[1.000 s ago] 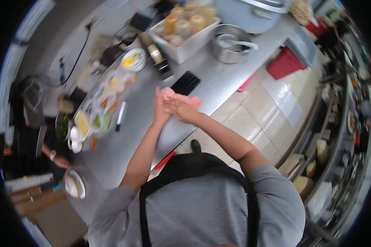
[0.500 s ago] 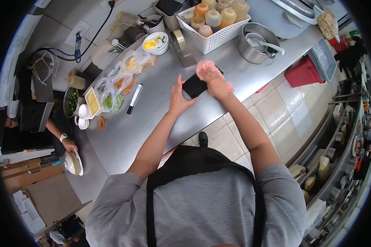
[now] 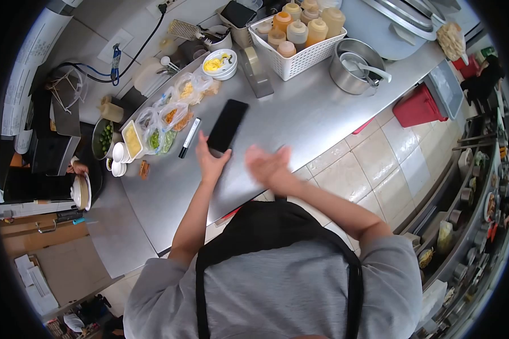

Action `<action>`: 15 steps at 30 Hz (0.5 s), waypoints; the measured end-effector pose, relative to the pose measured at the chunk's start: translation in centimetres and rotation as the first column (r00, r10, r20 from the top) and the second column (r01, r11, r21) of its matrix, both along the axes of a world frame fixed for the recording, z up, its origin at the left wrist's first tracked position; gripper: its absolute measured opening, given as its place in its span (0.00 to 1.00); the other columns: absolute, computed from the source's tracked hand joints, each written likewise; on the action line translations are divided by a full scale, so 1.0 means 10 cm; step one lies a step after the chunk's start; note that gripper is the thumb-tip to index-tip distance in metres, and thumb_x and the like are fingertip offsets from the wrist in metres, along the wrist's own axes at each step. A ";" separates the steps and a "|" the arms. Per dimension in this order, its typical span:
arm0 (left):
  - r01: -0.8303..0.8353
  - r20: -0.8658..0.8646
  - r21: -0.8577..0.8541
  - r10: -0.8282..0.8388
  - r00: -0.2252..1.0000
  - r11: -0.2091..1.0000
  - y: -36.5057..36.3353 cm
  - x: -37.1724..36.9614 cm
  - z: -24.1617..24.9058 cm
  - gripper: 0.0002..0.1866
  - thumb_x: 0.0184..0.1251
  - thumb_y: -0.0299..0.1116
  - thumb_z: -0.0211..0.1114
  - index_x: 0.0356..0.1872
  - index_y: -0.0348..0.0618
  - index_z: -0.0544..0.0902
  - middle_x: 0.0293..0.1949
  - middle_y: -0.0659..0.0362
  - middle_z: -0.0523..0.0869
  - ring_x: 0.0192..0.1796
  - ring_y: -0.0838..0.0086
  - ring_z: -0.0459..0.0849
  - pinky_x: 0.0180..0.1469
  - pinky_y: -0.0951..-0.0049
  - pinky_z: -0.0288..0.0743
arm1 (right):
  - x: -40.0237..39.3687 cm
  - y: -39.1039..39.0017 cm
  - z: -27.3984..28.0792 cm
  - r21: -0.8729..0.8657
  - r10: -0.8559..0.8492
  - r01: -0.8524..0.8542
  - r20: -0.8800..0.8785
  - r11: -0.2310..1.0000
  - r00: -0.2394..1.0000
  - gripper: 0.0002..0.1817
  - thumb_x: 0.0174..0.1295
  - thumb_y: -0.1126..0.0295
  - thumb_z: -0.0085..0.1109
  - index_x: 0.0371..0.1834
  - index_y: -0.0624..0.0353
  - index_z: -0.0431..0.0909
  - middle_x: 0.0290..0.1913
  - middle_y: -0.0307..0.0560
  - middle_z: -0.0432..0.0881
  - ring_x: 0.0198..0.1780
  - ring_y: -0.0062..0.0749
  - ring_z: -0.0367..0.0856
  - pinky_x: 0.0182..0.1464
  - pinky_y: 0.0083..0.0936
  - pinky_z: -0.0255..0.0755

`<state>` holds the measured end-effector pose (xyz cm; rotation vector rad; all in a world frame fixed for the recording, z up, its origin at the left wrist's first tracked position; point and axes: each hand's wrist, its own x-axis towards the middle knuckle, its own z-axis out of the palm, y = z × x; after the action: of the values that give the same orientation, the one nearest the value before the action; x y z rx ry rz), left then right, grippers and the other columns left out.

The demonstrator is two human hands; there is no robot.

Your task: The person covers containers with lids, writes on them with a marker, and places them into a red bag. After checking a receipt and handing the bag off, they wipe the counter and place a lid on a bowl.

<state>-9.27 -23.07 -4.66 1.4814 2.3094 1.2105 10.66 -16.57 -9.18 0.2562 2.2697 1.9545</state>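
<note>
My left hand (image 3: 212, 162) grips the lower end of a black phone-like slab (image 3: 228, 125), thumb on one side and fingers on the other. The slab lies at a slant over the steel counter (image 3: 181, 189). To its right, my right hand (image 3: 270, 166) is over the counter's front edge, smeared by motion; whether the pink cloth is in it cannot be made out. A white marker with a black cap (image 3: 190, 137) lies left of the slab. Further left are plastic bags of chopped food (image 3: 172, 116).
A tape dispenser (image 3: 257, 76), a white basket of sauce bottles (image 3: 305, 59) and a steel pot (image 3: 353, 76) stand along the back. At left, a co-worker's hand (image 3: 80, 168) holds a white dish (image 3: 81, 192). Another person (image 3: 483, 82) is at the far right.
My left hand and the black slab have moved left, and the slab now points away from me. My right hand has left it and come nearer. The co-worker's hand and dish have moved up and left.
</note>
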 end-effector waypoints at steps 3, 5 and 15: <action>-0.164 -0.018 0.035 0.164 0.986 0.986 0.00 -0.16 -0.13 0.51 0.36 0.35 0.74 0.64 0.37 0.53 0.49 0.47 0.71 0.54 0.55 0.66 0.58 0.61 0.59 | -0.20 -0.34 0.42 -0.693 -0.034 -0.720 -0.720 -0.031 0.694 0.28 0.54 0.55 0.46 0.53 0.66 0.66 0.47 0.48 0.72 0.51 0.27 0.69 0.49 0.25 0.66; -0.216 -0.028 0.069 0.218 0.976 0.974 0.06 -0.16 -0.16 0.51 0.36 0.35 0.74 0.64 0.37 0.54 0.50 0.46 0.70 0.54 0.55 0.66 0.58 0.60 0.58 | -0.51 -0.09 0.61 -0.651 -0.308 -0.371 -0.688 0.663 0.657 0.24 0.54 0.60 0.47 0.51 0.65 0.69 0.49 0.49 0.72 0.50 0.29 0.69 0.43 0.27 0.69; -0.184 -0.151 0.061 0.191 0.970 0.981 0.12 -0.03 -0.25 0.47 0.39 0.36 0.72 0.63 0.39 0.57 0.51 0.45 0.69 0.56 0.54 0.63 0.59 0.58 0.56 | 0.95 1.87 -0.03 -0.740 -0.694 -0.341 -0.667 0.579 0.269 0.19 0.59 0.62 0.45 0.50 0.60 0.72 0.63 0.49 0.63 0.67 0.40 0.54 0.62 0.31 0.55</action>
<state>-9.53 -21.83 -7.12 1.4480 2.5938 1.2413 20.12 2.17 -9.46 1.9610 3.1343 0.1591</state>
